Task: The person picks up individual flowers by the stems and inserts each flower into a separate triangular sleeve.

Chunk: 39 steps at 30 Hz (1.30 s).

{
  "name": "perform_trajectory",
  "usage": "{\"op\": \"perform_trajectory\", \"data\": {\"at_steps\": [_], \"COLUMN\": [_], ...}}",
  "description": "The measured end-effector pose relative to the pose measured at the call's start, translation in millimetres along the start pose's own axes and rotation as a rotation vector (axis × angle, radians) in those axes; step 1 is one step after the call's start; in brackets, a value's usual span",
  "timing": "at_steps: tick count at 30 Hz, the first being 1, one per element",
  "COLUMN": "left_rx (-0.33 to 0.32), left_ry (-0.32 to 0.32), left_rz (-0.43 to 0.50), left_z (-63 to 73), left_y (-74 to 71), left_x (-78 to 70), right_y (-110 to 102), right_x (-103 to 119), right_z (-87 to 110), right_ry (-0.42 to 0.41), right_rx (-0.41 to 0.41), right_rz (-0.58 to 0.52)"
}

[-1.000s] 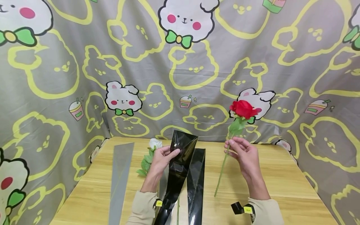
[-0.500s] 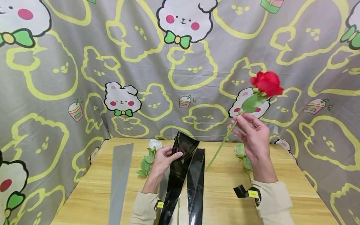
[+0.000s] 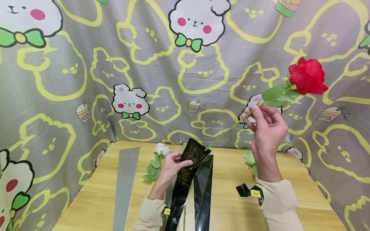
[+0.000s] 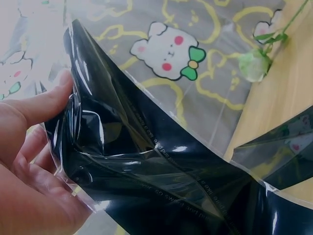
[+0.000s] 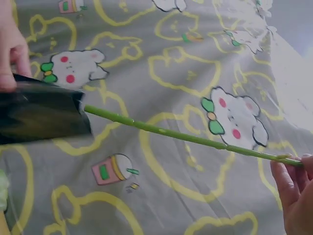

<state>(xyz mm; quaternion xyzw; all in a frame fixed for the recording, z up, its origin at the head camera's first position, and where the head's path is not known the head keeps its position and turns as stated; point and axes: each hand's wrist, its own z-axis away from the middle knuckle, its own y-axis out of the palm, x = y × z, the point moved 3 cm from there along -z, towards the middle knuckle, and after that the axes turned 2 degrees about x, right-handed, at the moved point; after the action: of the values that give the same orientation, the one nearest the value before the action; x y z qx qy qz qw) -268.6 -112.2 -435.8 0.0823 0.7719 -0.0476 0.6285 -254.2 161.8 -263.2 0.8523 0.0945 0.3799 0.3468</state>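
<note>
My right hand (image 3: pixel 268 131) pinches the green stem of a red artificial rose (image 3: pixel 307 77) just below its leaves, raised above the table with the bloom up to the right. The stem (image 5: pixel 171 134) slants down left, its cut end right at the mouth of a black plastic flower sleeve (image 3: pixel 180 189). With thumb and fingers, my left hand (image 3: pixel 174 165) grips that sleeve near its upper end. In the left wrist view the thumb presses on the creased black film (image 4: pixel 112 127), which carries faint printed lettering.
A second black sleeve (image 3: pixel 203 192) lies beside the held one, a grey sleeve (image 3: pixel 125 189) farther left. A white rose (image 3: pixel 162 149) lies behind my left hand, a pale green rose (image 3: pixel 249 158) at the right. A patterned curtain (image 3: pixel 156 70) surrounds the wooden table (image 3: pixel 231 205).
My right hand has lifted the red rose up and to the right, tilting it so its stem end meets the sleeve's mouth. The pale green rose has come into view. My left hand keeps its grip.
</note>
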Motion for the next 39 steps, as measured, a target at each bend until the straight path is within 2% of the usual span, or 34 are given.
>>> {"op": "perform_trajectory", "data": {"at_steps": [5, 10, 17, 22, 27, 30, 36, 39], "left_rx": [0.021, 0.024, 0.013, 0.018, 0.027, 0.019, -0.006, -0.020], "left_ry": [0.018, 0.029, 0.041, 0.014, 0.020, 0.018, 0.013, 0.011], "left_rz": [0.002, 0.015, 0.053, 0.027, 0.029, 0.036, 0.054, 0.057], "left_z": [2.3, 2.5, 3.0, 4.8, 5.9, 6.6, 7.8, 7.5], "left_y": [4.7, 10.9, 23.8, 29.9, 32.1, 31.7, 31.3, 31.9], "left_x": [-2.3, -5.5, -8.2, -7.5, -8.5, -9.1, -10.1, -10.5], "right_y": [2.9, 1.1, -0.1, -0.3, -0.5, -1.9, -3.2, -3.8], "right_x": [-16.1, -31.5, -48.9, -55.0, -58.9, -61.0, -60.4, -61.5], "right_z": [17.2, 31.0, 49.6, 57.2, 59.6, 61.2, 63.2, 64.9], "right_ry": [-0.007, 0.045, 0.069, 0.069, 0.115, 0.138, 0.075, 0.082], "right_rx": [0.057, 0.110, 0.197, 0.240, 0.301, 0.355, 0.442, 0.475], "right_rz": [0.054, 0.100, 0.238, 0.311, 0.386, 0.469, 0.711, 0.783]}}
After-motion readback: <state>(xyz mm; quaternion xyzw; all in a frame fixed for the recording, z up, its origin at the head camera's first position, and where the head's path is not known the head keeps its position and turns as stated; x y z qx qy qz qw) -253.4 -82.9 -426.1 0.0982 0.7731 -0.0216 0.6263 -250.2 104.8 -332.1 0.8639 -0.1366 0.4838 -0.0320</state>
